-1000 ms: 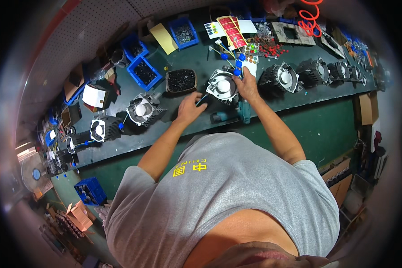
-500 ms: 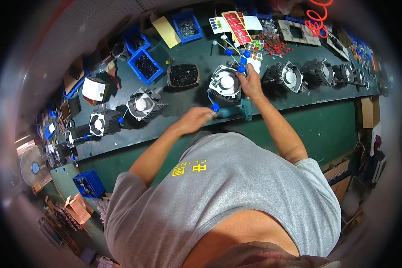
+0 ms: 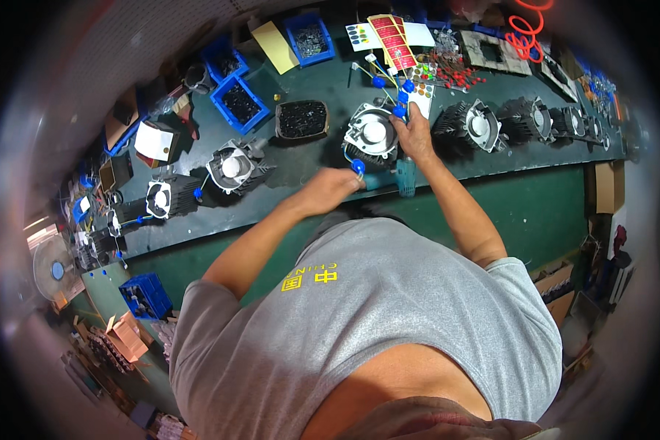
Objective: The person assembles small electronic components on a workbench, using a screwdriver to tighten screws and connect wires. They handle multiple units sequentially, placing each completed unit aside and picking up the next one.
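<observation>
My right hand point(image 3: 416, 138) is closed around the lower end of a bunch of thin wires with round blue pieces point(image 3: 403, 95) on them and small white plugs at the far ends. It is beside a fan unit point(image 3: 374, 133) with a pale frame, white hub and dark finned body. From this unit's near left side runs a short cable with a blue ring point(image 3: 358, 166). My left hand point(image 3: 328, 190) pinches the cable's end just below that ring. A teal power tool point(image 3: 406, 178) lies at the table's near edge between my hands, partly hidden.
More fan units stand left point(image 3: 232, 167) and right point(image 3: 479, 126). Behind are a tray of black screws point(image 3: 301, 120), blue bins point(image 3: 240, 105), red-and-yellow label sheets point(image 3: 393, 42) and red-tipped parts point(image 3: 458, 73). A coiled red hose point(image 3: 524, 37) hangs far right.
My left hand has shifted slightly to the right, and the blue ring on the cable has risen a little toward the fan unit. My right hand keeps its hold on the wires.
</observation>
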